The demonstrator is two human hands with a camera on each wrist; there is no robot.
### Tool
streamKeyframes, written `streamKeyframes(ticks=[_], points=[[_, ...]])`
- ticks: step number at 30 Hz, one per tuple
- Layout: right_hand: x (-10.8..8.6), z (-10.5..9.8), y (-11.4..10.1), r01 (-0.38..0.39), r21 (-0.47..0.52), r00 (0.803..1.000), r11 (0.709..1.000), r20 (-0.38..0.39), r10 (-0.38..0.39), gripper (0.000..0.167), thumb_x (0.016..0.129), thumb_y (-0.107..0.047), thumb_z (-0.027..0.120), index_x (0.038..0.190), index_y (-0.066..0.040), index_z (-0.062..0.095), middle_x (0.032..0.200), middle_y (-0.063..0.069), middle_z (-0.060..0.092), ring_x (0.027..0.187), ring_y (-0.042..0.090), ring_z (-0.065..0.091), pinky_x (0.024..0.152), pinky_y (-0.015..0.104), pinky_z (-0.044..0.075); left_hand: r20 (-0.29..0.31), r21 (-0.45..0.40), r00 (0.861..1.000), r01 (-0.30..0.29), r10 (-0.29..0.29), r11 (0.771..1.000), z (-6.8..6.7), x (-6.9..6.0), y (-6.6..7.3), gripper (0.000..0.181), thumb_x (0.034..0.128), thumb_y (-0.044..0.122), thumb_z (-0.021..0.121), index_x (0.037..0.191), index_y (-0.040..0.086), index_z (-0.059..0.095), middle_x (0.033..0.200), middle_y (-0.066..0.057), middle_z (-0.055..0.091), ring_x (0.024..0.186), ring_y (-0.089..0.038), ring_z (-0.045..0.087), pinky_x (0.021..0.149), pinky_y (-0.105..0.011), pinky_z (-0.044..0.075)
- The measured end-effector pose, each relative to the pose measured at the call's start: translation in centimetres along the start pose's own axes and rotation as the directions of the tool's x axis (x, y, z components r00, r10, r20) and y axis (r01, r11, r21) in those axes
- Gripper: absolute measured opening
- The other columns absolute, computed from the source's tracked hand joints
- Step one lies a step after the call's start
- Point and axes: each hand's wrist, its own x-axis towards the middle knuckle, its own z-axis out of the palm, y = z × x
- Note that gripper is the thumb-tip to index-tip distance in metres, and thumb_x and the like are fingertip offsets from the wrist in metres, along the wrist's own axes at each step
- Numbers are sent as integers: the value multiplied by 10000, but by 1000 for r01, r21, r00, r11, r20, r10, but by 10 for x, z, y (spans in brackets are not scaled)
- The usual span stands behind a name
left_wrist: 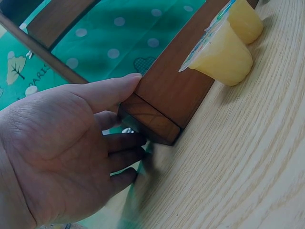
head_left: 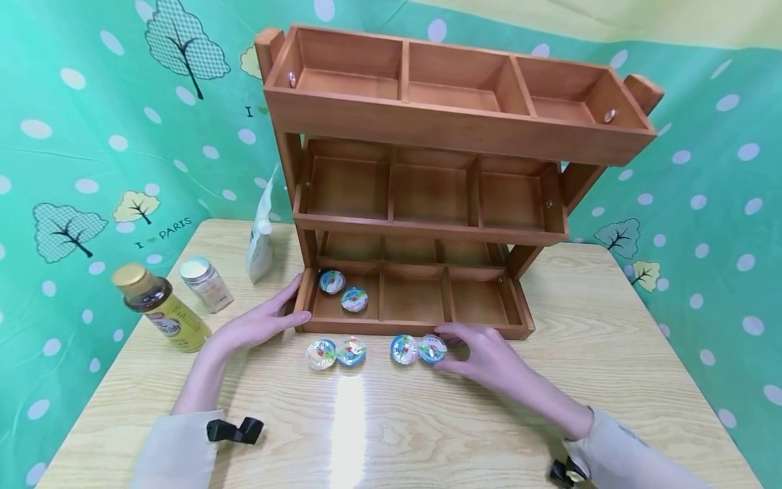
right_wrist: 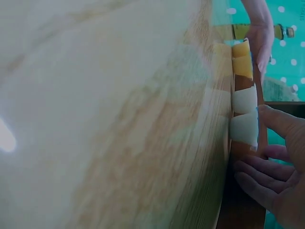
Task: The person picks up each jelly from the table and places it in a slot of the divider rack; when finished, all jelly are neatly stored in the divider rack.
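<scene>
My left hand (head_left: 253, 326) (left_wrist: 62, 148) grips the lower left corner of the wooden rack (head_left: 415, 328) (left_wrist: 174, 86), thumb on the front and fingers along the side. Two yellow jelly cups (head_left: 336, 353) (left_wrist: 226, 59) sit side by side before the bottom tray. To their right stands a pair of whitish cups (head_left: 404, 349) (right_wrist: 244, 100). My right hand (head_left: 489, 353) (right_wrist: 286, 167) has its thumb and index finger round the edge of the right-hand whitish cup (head_left: 432, 349) (right_wrist: 244, 129). Two more cups (head_left: 332, 282) (head_left: 354, 299) lie in the bottom tray's left compartment.
The rack has three tiers, each split into three compartments. Left of it stand a yellow bottle with a gold cap (head_left: 177, 326), a clear jar with a silver lid (head_left: 208, 285) and an upright pale packet (head_left: 260, 248). A patterned green cloth (head_left: 91, 156) hangs behind.
</scene>
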Motion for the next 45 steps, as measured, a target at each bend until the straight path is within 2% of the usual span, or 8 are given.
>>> streamKeyframes(ticks=[5,10,22,26,30,37,41,45], points=[[3,3,-3,18,-83,1000,996,-6,-18,557,749,-402,913,1220,-170,727,999,-79,801,894,77,759,773,299,602,-1,2,1000,3,-3,1000,0,1,0,847,1065,400,531,1669,242,-41,1750,-153,-46,1600,-474,-7,1251,-705,86],[6,6,-7,6,-143,1000,990,1,-5,539,757,-439,900,1210,-204,726,1059,-88,793,911,65,747,779,305,602,-2,5,1000,1,-1,1000,0,1,-1,847,1066,398,531,1669,238,-41,1749,-155,-46,1600,-473,-10,1251,-704,85],[7,7,-13,-4,-199,1000,980,0,4,492,765,-411,892,1182,-188,754,1112,-54,793,975,118,762,800,342,623,-1,6,1000,7,-7,1000,1,0,0,850,1063,403,536,1668,259,-44,1750,-147,-56,1598,-479,-14,1245,-715,86],[4,-6,-15,-22,-200,1000,980,-3,21,532,752,-392,899,1213,-160,766,1111,-25,801,880,99,751,717,284,601,-2,14,1000,6,-6,1000,1,0,0,850,1063,409,535,1668,261,-42,1751,-146,-51,1599,-478,-9,1245,-715,89],[7,-26,-19,-13,-172,999,985,-42,5,518,747,-362,912,1207,-166,774,1060,-24,805,780,54,708,624,202,524,-5,17,1000,4,-4,1000,0,0,0,851,1063,410,533,1668,251,-43,1749,-151,-52,1598,-480,-9,1246,-714,87],[14,-59,-34,7,-79,988,997,-150,-19,493,745,-289,921,1200,-193,759,1015,-99,763,820,34,679,688,258,577,-4,18,1000,5,-5,1000,0,-1,1,862,1060,430,533,1669,229,-42,1748,-162,-49,1597,-483,-7,1248,-709,90],[20,-67,-43,7,4,990,1000,-142,-6,491,757,-269,917,1212,-214,743,1024,-124,743,841,10,682,732,257,597,-5,10,1000,1,-1,1000,-1,-3,0,870,1057,441,538,1669,238,-45,1746,-171,-41,1595,-485,-5,1245,-712,93],[27,-68,-50,14,74,995,997,-96,-7,475,777,-228,901,1220,-202,731,1030,-120,726,837,1,698,756,259,609,-1,8,1000,-8,8,1000,-1,-3,1,868,1056,437,543,1669,251,-43,1746,-170,-38,1595,-484,-2,1244,-712,96]])
